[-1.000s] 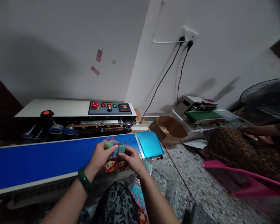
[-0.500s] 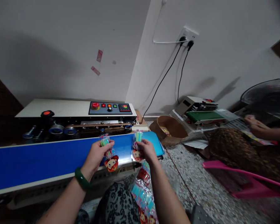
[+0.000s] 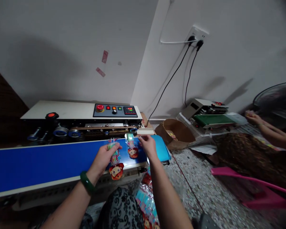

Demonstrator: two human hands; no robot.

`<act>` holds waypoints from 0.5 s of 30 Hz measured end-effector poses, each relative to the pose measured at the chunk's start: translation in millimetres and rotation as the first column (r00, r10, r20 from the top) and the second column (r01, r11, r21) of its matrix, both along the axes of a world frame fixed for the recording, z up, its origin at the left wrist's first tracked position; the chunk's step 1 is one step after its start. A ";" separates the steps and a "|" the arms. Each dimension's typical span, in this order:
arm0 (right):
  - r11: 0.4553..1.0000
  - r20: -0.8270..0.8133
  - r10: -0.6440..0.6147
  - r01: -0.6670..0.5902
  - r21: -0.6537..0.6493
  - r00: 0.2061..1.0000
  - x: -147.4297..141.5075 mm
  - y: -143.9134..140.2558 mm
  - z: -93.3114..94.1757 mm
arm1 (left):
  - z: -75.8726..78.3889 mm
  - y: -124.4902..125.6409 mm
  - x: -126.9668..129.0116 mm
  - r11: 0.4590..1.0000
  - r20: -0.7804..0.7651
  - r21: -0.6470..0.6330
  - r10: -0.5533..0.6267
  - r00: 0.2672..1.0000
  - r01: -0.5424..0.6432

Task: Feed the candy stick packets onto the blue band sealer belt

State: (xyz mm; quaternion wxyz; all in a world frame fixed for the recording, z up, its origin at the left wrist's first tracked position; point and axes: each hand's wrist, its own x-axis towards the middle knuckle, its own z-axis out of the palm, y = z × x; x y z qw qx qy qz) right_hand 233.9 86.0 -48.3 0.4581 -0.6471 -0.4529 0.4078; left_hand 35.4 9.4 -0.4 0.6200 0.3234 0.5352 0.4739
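My left hand (image 3: 106,156) pinches a clear packet (image 3: 115,159) with green-and-white contents and a red-haired cartoon face at its lower end. The packet is held over the front part of the blue conveyor belt (image 3: 69,159), its face end hanging past the edge. A similar packet (image 3: 132,152) lies flat on the belt, between my hands. Just right of it is my right hand (image 3: 148,145), fingers bent and slightly apart, holding nothing that I can see. Behind the belt stands the sealing machine (image 3: 59,109) with its control panel (image 3: 115,110).
Below the belt, a heap of similar packets (image 3: 146,200) rests in clear plastic beside my knee. A cardboard box (image 3: 165,125) stands right of the belt. Further right are a machine with a green belt (image 3: 212,120), a pink chair (image 3: 250,181) and another person's hand (image 3: 254,118).
My right hand has let go of its packet, which now lies on the belt, and has drawn slightly up beside it. My left hand still holds its packet. The view has shifted slightly.
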 end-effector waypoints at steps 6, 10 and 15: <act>0.999 -0.173 0.023 -0.016 0.044 0.985 -16.2 -21.3 -1.4 | -5.8 -2.1 6.4 0.993 -0.061 0.029 -0.116 0.991 0.118; 0.900 -0.440 0.416 -0.430 0.073 0.796 -44.9 -53.3 16.4 | -9.4 -0.7 8.8 0.983 -0.137 0.170 -0.042 0.990 0.065; 0.854 -0.434 0.488 -0.517 0.059 0.757 -63.2 -76.8 16.4 | -4.3 0.4 8.4 0.971 -0.139 0.238 0.004 0.990 0.030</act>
